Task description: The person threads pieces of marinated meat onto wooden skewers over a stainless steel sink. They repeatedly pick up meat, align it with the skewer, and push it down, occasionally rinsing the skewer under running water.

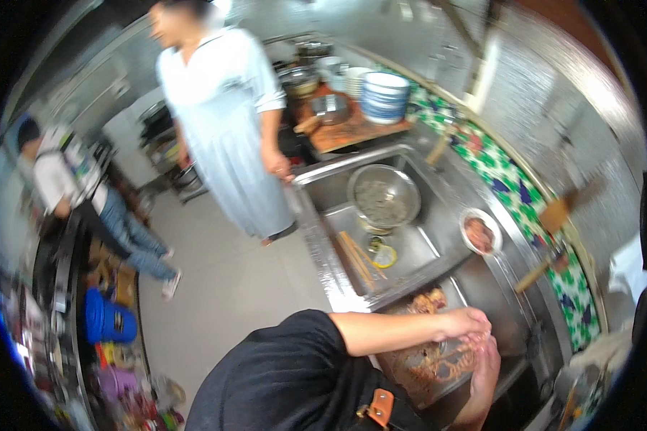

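Note:
My left hand (pixel 466 325) and my right hand (pixel 485 363) meet over the near sink basin (pixel 504 280). Their fingers close on a small piece of pale pink raw meat or offal (pixel 475 338), mostly hidden by the fingers. Beneath them, stringy pale offal (pixel 450 365) lies on the wet basin floor among brownish bits. Beyond my left forearm is a lump of yellowish raw meat or offal (pixel 428 301). A white bowl (pixel 497 242) of pink raw meat pieces (pixel 479 234) stands on the sink's ledge.
The other basin (pixel 329 215) holds a metal bowl (pixel 385 196), chopsticks (pixel 356 261) and a yellow-rimmed strainer or lid (pixel 384 257). Stacked bowls (pixel 385 97) and a pan (pixel 330 109) stand beyond. One person (pixel 221 118) stands beside the sink, another (pixel 113 210) farther left. A wooden-handled tool (pixel 532 276) lies by the wall.

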Demonstrator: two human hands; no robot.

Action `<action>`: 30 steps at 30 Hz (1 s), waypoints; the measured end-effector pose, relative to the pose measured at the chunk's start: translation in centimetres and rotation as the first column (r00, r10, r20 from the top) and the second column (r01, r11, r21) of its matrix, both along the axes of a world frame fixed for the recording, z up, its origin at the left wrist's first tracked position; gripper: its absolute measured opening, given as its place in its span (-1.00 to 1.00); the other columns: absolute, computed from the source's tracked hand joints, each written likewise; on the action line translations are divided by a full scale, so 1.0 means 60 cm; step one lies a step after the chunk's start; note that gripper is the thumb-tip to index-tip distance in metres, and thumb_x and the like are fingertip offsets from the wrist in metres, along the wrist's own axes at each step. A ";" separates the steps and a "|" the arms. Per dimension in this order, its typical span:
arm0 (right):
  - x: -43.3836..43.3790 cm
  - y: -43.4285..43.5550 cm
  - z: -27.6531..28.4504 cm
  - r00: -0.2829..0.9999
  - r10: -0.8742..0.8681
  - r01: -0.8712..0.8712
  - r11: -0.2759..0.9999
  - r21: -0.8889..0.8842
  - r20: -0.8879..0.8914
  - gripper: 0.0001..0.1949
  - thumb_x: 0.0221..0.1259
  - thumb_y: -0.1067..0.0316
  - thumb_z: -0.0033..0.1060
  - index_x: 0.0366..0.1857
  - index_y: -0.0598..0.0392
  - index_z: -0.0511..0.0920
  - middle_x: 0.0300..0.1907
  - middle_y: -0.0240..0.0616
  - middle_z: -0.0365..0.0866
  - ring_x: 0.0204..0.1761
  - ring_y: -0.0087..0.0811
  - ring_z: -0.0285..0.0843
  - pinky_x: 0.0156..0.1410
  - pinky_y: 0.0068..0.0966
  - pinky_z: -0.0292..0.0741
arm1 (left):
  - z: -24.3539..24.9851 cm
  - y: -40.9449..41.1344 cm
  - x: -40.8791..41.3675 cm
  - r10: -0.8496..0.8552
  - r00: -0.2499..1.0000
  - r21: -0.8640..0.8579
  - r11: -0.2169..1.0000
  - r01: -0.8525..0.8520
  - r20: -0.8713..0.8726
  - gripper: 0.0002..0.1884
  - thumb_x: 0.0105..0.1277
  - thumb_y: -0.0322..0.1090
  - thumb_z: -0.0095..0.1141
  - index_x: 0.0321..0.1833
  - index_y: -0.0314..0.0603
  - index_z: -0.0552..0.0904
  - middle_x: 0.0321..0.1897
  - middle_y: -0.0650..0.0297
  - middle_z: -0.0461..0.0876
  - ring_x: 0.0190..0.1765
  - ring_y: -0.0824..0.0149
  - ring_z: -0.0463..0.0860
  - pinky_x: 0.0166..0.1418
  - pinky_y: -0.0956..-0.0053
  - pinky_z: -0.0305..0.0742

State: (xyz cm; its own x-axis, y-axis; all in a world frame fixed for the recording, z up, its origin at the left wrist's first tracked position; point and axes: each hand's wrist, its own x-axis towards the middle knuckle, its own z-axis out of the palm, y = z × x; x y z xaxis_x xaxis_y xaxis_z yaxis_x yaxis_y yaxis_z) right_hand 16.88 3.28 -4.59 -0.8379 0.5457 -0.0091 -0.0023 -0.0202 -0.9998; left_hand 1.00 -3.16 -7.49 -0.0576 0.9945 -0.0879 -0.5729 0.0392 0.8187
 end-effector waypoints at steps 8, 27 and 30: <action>-0.025 0.001 -0.039 0.995 0.032 -0.038 0.997 0.064 0.090 -0.65 0.39 0.23 -0.10 0.09 0.25 0.45 0.00 -0.13 0.58 -0.01 -0.39 0.57 0.04 -0.55 0.48 | 0.014 -0.028 0.028 0.289 0.917 -0.305 0.931 -0.202 0.275 -0.85 0.37 -0.31 -0.04 -0.08 -0.13 0.48 -0.33 0.28 0.57 -0.29 0.40 0.59 -0.30 0.53 0.52; 0.054 0.070 0.035 0.996 0.083 -0.072 0.969 -0.237 0.038 -0.87 0.16 0.52 -0.26 -0.54 0.13 0.31 -0.59 -0.46 0.22 -0.55 -0.61 0.12 -0.39 -0.61 0.19 | 0.100 -0.024 -0.065 -0.334 0.882 -0.264 0.931 0.253 -0.333 -0.89 0.28 -0.32 0.18 -0.29 -0.19 0.62 -0.47 0.46 0.55 -0.40 0.63 0.42 -0.30 0.72 0.32; 0.059 0.076 0.042 0.998 0.056 -0.042 0.947 -0.319 0.035 -0.87 0.11 0.50 -0.26 -0.58 0.12 0.31 -0.61 -0.46 0.21 -0.57 -0.61 0.11 -0.39 -0.60 0.18 | 0.099 -0.013 -0.076 -0.460 0.778 -0.287 0.886 0.366 -0.428 -0.90 0.27 -0.32 0.20 -0.31 -0.19 0.63 -0.48 0.48 0.55 -0.37 0.61 0.44 -0.26 0.69 0.33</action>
State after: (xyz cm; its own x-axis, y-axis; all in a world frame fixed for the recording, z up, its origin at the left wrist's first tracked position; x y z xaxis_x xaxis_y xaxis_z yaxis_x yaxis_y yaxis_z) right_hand 20.42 7.82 -2.10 -0.8587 0.4665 -0.2122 0.0496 -0.3365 -0.9404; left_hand -3.57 -3.93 -1.56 0.2740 0.9012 -0.3357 -0.0137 0.3527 0.9356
